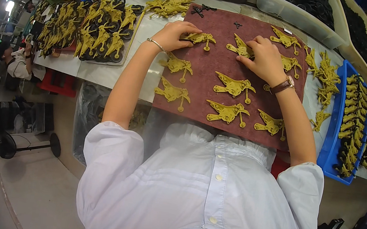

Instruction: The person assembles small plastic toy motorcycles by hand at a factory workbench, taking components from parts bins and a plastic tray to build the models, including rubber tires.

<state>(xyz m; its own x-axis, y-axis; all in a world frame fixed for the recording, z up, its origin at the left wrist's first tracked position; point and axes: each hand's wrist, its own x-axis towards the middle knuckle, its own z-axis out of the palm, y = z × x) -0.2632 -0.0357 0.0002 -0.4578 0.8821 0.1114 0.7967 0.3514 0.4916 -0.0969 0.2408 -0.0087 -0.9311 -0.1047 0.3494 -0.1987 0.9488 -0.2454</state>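
Left hand [172, 34]: pinched a yellow bird-shaped part [199, 38] on the maroon mat [210, 61].
Right hand [264, 58]: gripped another yellow bird-shaped piece [240, 48], far right.

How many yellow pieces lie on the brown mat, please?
9 pieces: one under each hand, two top right, two left, two middle, one bottom right; another may hide under the wrist.

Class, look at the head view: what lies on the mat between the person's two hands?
Bare maroon mat only; the left hand and right hand each press a yellow plastic piece.
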